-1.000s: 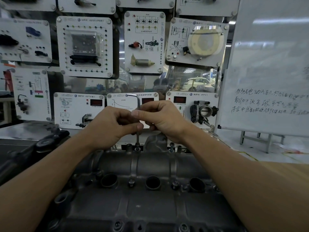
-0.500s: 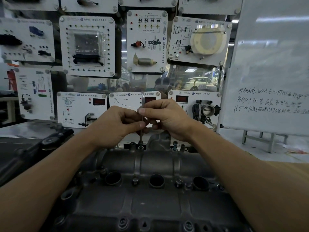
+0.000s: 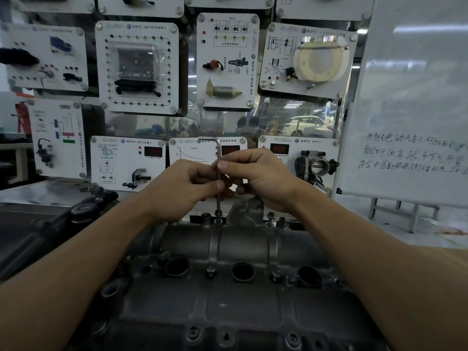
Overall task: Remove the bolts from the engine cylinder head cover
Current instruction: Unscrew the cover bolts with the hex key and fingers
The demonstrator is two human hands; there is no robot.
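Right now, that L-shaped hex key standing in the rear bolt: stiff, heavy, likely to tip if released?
Probably stiff: the hex key is a thin metal rod standing straight on the bolt, no visible bend. Likely light: the left hand and right hand merely pinch it. Released, it may tip: tall, slim, short arm overhanging sideways.

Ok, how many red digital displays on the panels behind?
3, all on the lower row: left display, middle display beside the hex key, right display. Others may be hidden.

Bare forearms showing over both sides of cylinder head cover [image 3: 228, 312]; left hand [image 3: 184, 188], right hand [image 3: 260, 178] showing bare above its far edge.
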